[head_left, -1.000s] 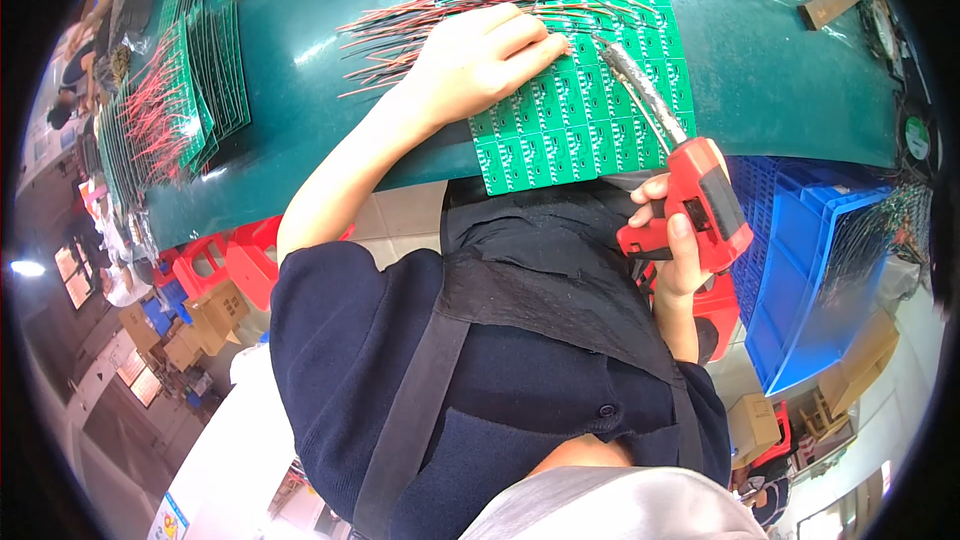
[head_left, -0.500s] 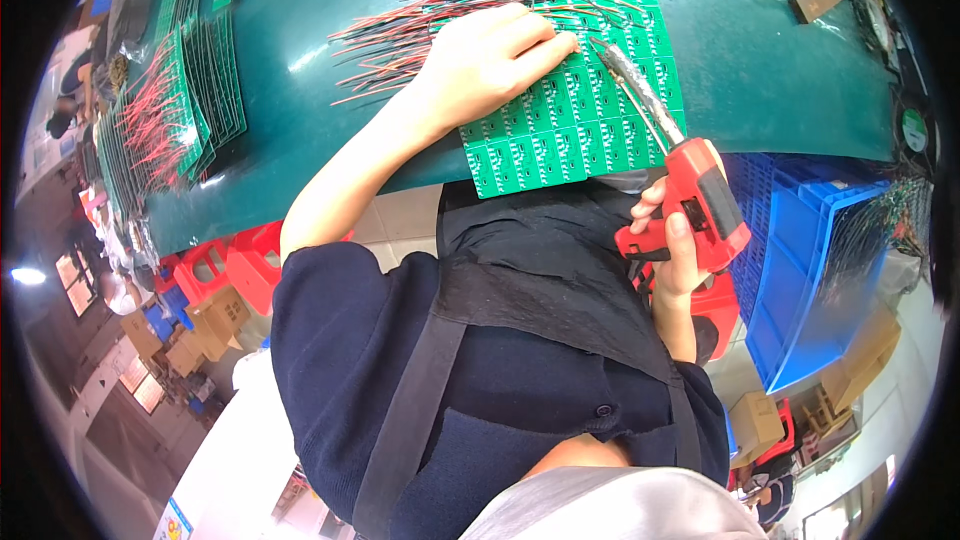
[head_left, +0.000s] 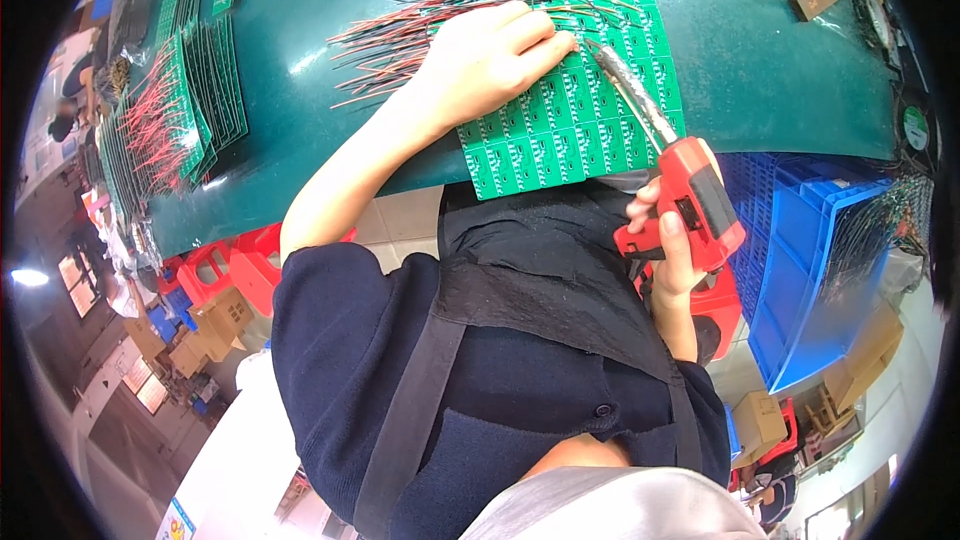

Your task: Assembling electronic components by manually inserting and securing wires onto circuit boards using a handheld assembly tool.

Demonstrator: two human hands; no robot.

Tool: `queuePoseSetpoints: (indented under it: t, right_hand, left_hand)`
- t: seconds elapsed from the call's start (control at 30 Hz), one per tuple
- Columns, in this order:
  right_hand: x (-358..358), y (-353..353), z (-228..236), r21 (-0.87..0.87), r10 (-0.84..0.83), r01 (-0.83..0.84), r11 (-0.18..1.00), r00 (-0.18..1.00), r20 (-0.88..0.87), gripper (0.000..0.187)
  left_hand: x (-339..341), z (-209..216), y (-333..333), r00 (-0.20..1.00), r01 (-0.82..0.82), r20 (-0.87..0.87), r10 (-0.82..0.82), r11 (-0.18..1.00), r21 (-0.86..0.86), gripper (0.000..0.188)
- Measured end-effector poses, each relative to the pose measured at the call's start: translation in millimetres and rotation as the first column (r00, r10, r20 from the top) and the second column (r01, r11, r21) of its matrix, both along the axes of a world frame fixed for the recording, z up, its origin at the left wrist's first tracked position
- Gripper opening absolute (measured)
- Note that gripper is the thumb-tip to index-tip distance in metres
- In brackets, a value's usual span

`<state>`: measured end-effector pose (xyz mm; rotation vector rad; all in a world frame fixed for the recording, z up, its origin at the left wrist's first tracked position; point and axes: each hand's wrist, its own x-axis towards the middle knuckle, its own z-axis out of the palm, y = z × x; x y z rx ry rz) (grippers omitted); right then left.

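Circuit boards (head_left: 563,147), green and gridded

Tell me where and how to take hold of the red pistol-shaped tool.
Probably best by its red handle end, coming from the person's side, as the right hand does: it's thick there, while the slim metal barrel points away, toward the green circuit boards.

Bright light fills the frame, a lamp (head_left: 30,277) flares at far left, glare streaks the surface (head_left: 780,80) at upper right, and fisheye edges bend into black corners.
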<state>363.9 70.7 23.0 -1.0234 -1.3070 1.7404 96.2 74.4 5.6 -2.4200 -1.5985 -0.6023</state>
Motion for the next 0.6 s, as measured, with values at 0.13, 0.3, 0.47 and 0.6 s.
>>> queuePoseSetpoints:
  t: [0.13,0.3,0.47,0.6]
  right_hand:
    - [5,4,-1,0.026,-0.033,0.034,0.999,0.999,-0.029,0.049]
    - [7,5,-1,0.037,-0.035,0.036,0.999,0.998,-0.042,0.047]
    - [9,8,-4,0.043,-0.037,0.040,0.998,0.998,-0.055,0.044]
    - [10,9,-4,0.012,-0.069,0.070,0.997,0.996,-0.051,0.043]
  left_hand:
    - [1,1,0,1.000,0.000,-0.002,0.000,1.000,-0.008,0.024]
    - [2,2,-2,1.000,-0.026,0.001,0.026,0.999,-0.030,0.024]
    - [3,6,-7,0.993,0.053,0.102,-0.060,0.996,0.075,0.030]
    - [17,22,-10,0.978,0.128,0.160,-0.136,0.990,0.059,0.035]
